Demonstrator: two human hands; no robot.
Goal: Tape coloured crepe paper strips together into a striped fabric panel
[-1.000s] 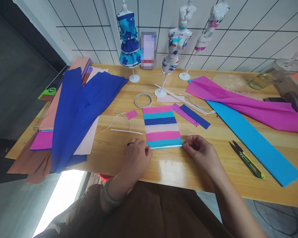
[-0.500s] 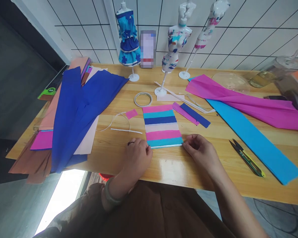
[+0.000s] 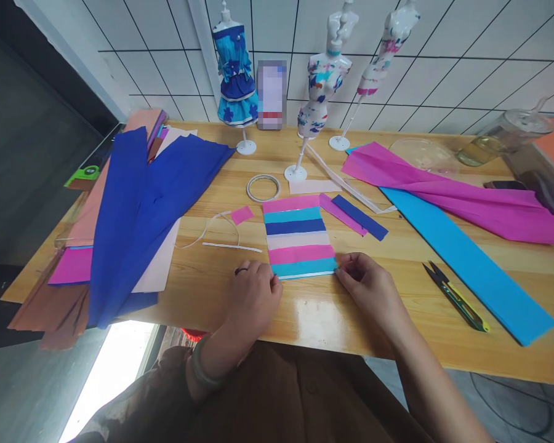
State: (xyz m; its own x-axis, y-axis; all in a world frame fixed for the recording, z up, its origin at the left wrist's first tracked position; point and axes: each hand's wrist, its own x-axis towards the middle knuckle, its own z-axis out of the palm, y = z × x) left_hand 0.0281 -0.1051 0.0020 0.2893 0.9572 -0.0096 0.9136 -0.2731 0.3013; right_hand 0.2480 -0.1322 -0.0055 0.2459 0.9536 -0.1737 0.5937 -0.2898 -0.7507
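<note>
Working on a wooden table, spread under both hands. Dark-blue sheet well left of the left fingers; magenta length beyond and right of the right fingers, lying across a cyan strip. Striped sheet flat just beyond the fingers, near edge between them. Long axis, as judged: away from the body, far end a touch left; stripes crosswise, left fingers toward right. Left hand — curled, fingers narrow, at the near-left corner; can't tell whether pinching. Right hand — thumb and forefinger narrow, seemingly pinching the near-right corner. Snips right of the right fingers, pointing away and leftward. Tape roll beyond the left fingers, by the far-left corner. White strip along the near edge, fingers to fingers. Probably at edge-setting: lining up or pressing that strip. For the next move, likely needs level corners, even pressure, no wrinkling.
</note>
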